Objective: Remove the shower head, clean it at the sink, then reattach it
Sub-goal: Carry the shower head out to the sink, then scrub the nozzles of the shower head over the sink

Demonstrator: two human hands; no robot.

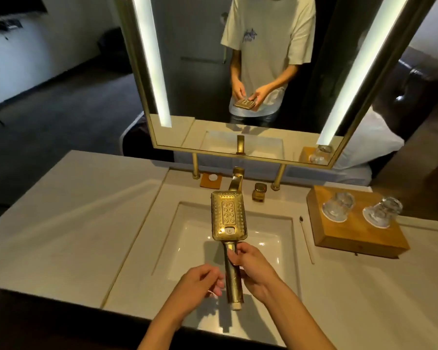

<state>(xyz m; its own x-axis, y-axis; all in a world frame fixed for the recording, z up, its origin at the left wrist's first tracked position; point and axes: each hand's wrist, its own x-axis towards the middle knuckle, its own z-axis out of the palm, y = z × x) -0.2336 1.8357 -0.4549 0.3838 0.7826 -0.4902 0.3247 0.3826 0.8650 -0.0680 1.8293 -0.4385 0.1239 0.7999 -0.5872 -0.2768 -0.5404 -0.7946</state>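
The gold shower head (228, 216) is held over the white sink basin (187, 248) with its nozzle face up and its handle pointing toward me. My right hand (253, 267) grips the handle just below the head. My left hand (200, 286) hovers beside the lower handle with its fingers curled, and it seems to pinch a small thin white thing (212, 294) that I cannot identify. The gold faucet (235, 179) stands just behind the head. No water is visibly running.
A wooden tray (352, 233) with two upturned glasses sits right of the sink, and a thin stick-like brush (307, 239) lies next to it. A small gold jar (259, 192) and a coaster (211, 179) stand behind the basin. The mirror (238, 72) hangs above the pale counter (74, 223).
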